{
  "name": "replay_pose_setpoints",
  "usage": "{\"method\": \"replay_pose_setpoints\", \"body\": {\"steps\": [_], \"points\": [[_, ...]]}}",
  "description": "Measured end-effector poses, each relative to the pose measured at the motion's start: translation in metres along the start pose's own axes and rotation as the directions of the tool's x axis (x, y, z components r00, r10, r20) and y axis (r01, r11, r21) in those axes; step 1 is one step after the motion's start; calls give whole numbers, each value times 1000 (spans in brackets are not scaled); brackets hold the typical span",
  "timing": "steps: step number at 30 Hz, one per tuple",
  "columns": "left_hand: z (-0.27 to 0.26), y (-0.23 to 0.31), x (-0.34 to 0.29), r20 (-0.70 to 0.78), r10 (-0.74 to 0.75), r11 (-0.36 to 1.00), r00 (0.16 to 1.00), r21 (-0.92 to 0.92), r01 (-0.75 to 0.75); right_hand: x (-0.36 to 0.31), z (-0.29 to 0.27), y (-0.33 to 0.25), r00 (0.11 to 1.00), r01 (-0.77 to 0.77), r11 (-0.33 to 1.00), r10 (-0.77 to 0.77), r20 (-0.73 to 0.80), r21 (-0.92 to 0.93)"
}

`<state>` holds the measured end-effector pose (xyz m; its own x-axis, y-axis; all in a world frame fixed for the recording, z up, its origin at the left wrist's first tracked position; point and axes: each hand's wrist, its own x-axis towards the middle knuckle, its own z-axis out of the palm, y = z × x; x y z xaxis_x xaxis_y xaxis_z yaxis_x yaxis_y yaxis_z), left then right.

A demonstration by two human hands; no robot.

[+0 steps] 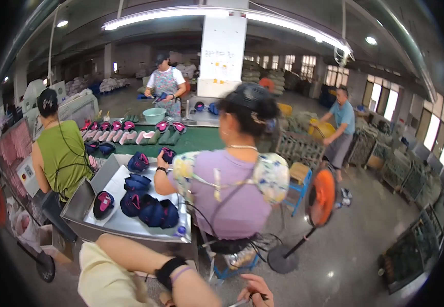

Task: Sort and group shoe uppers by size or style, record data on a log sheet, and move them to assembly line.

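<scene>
My left forearm, in a pale yellow sleeve, crosses the lower part of the head view and wears a black wristband. Only the wrist end and back of my left hand (196,290) show; its fingers are cut off by the lower edge. My right hand (256,290) appears at the bottom with bent fingers closed around something small. A dark bit and a thin pale tip show there, too little to name. Beyond my left arm, a metal tray table (124,231) carries several navy shoe uppers with pink linings (153,211).
A person in a lilac top (229,197) sits close ahead, holding a navy upper. An orange pedestal fan (321,197) stands right. Behind are a green workbench (201,138) with shoes, a green bowl (154,115), two standing workers and another in green at left.
</scene>
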<state>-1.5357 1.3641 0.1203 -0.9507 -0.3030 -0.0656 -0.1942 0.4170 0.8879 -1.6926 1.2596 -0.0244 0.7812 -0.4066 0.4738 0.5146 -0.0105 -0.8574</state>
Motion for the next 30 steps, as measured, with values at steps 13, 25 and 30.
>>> {"method": "replay_pose_setpoints", "body": {"steps": [13,25,30], "points": [[-194,-180,247,-722,-267,920,638,-388,-54,-148,-309,-92,764,-39,928,266,-588,369],[-381,-361,433,-356,-657,744,664,-164,648,-127,-620,-148,724,-679,78,-96,-684,-730],[-451,-433,577,-677,490,825,549,564,-40,-83,-703,-177,587,-737,595,329,-740,-321]]}}
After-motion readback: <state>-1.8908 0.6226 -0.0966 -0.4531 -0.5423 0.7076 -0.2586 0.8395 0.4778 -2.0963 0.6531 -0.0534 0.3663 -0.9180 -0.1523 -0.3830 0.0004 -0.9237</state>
